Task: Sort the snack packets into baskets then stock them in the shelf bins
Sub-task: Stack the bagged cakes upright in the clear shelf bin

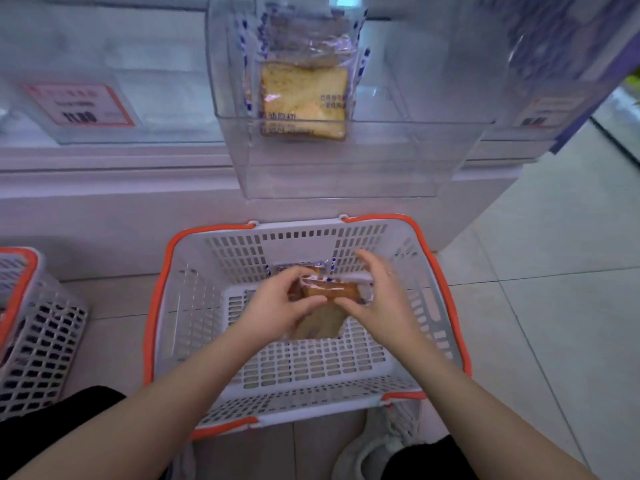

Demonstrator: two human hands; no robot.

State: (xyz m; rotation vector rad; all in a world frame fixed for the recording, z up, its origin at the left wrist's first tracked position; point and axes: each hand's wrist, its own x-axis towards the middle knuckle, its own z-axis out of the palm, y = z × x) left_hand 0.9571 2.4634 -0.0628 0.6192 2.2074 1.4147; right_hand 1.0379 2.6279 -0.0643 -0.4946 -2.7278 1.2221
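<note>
Both hands, left hand [281, 299] and right hand [375, 292], pinch one bread packet [341, 292] low inside the basket [162, 289]; best lift it gently, uncrushed, up to the clear shelf bin [433, 109] ahead, beside its stocked packet [304, 98].

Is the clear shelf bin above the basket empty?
No, the clear shelf bin already holds at least one toast packet, standing against its back wall.

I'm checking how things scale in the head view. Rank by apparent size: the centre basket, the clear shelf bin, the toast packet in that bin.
1. Centre basket, though nearest the camera.
2. Clear shelf bin.
3. Toast packet inside the bin, clearly smallest.
</note>
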